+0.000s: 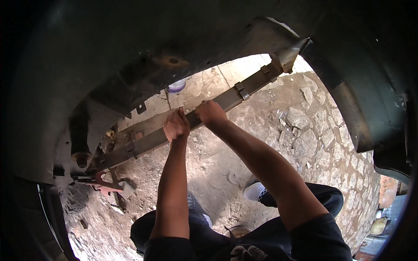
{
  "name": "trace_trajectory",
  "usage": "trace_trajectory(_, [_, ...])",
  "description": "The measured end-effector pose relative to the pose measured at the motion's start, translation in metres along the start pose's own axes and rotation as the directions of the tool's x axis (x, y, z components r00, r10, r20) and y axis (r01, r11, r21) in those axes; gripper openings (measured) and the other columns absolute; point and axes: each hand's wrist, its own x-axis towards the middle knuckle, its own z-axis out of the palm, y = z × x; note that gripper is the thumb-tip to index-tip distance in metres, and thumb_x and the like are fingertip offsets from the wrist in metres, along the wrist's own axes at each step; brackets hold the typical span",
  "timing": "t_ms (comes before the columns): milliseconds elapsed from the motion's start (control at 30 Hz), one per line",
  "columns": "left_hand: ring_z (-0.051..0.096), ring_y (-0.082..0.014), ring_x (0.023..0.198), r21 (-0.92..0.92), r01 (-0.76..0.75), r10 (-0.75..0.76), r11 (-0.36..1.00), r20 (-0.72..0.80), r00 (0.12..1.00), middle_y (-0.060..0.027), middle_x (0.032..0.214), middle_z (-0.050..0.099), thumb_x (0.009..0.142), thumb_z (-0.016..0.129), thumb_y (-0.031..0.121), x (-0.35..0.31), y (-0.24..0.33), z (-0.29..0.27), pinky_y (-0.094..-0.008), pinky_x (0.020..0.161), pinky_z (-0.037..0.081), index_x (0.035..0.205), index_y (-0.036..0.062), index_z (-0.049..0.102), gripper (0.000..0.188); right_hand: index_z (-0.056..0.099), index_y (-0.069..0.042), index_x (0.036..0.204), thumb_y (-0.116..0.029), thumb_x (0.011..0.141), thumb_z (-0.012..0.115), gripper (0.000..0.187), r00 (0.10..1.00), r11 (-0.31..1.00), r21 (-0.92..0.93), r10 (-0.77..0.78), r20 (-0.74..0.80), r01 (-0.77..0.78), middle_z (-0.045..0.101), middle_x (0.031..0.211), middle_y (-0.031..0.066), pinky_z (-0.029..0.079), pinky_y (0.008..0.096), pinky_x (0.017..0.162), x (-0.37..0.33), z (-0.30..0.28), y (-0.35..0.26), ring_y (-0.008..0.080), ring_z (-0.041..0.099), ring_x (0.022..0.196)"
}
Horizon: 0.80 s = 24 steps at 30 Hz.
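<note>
A long dark leaf spring (pixel 226 98) slants across the view under a vehicle's wheel arch, from lower left to upper right. Metal clips band it, including a clip (pixel 241 91) right of my hands and another clip (pixel 130 150) to their left. My left hand (pixel 177 126) is closed on the spring near its middle. Just beside it, my right hand (pixel 211 113) grips the same spring a little farther up. The fingertips of both hands are curled out of sight. At its upper right the spring meets a metal bracket (pixel 288 58).
The dark wheel arch panel (pixel 357 100) curves overhead and down the right. A cylindrical mount (pixel 80 139) hangs at left. Below it are a red metal stand (pixel 104 183) and a treaded tyre (pixel 75 198). A purple-and-white container (pixel 177 86) stands beyond the spring. Stone paving (pixel 320 148) lies underfoot.
</note>
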Motion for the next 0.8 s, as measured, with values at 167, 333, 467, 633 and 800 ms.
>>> trace_trajectory(167, [0.072,-0.0412,0.095,-0.038,0.105,-0.102,0.994,0.077,0.992,-0.0193,0.101,0.075,0.109,0.049,0.038,0.0,0.021,-0.002,-0.0546,0.084,0.055,0.122,0.0121,0.067,0.034,0.077,-0.002,0.093,-0.015,0.095,0.058,0.023,0.996,0.998,-0.043,0.05,-0.068,-0.053,0.076,0.1,0.023,0.062,0.0475,0.085,0.025,0.0,0.002,0.0383,0.076,0.096])
trace_trajectory(333, [0.072,-0.0412,0.097,-0.062,0.053,-0.052,0.997,0.02,0.998,-0.02,0.103,0.075,0.11,0.047,0.038,0.001,0.012,-0.005,-0.0543,0.083,0.055,0.122,0.0114,0.066,0.035,0.078,-0.003,0.095,-0.015,0.097,0.057,0.024,0.988,0.989,0.045,0.136,0.075,-0.139,0.077,0.1,0.0233,0.063,0.0483,0.085,-0.003,-0.013,-0.007,0.0393,0.077,0.095])
trace_trajectory(467, [0.071,-0.044,0.096,-0.052,0.091,-0.085,0.994,0.11,0.99,-0.0206,0.102,0.075,0.111,0.043,0.042,0.0,0.016,-0.011,-0.0562,0.084,0.055,0.114,0.0118,0.067,0.039,0.078,-0.002,0.095,-0.015,0.097,0.056,0.025,0.995,0.994,0.056,0.094,0.015,-0.095,0.076,0.1,0.0241,0.063,0.0482,0.084,-0.005,-0.005,0.0,0.0415,0.076,0.095])
trace_trajectory(633, [0.072,-0.0417,0.096,-0.005,0.137,-0.135,0.991,0.128,0.983,-0.0186,0.099,0.075,0.11,0.044,0.04,0.005,0.026,0.0,-0.0552,0.084,0.055,0.107,0.0103,0.069,0.038,0.079,-0.002,0.093,-0.015,0.096,0.06,0.022,0.995,0.996,0.044,0.08,-0.064,-0.078,0.075,0.097,0.0257,0.062,0.0487,0.084,0.028,0.004,0.012,0.0423,0.076,0.095])
trace_trajectory(800, [0.073,-0.0418,0.095,0.03,0.154,-0.157,0.988,0.093,0.983,-0.0203,0.098,0.075,0.111,0.045,0.041,-0.003,0.007,-0.003,-0.0551,0.084,0.056,0.105,0.0086,0.069,0.041,0.081,-0.003,0.093,-0.015,0.093,0.065,0.02,0.994,0.948,0.3,0.095,0.047,-0.105,0.075,0.098,0.028,0.062,0.0493,0.085,-0.013,-0.001,0.005,0.0417,0.075,0.096])
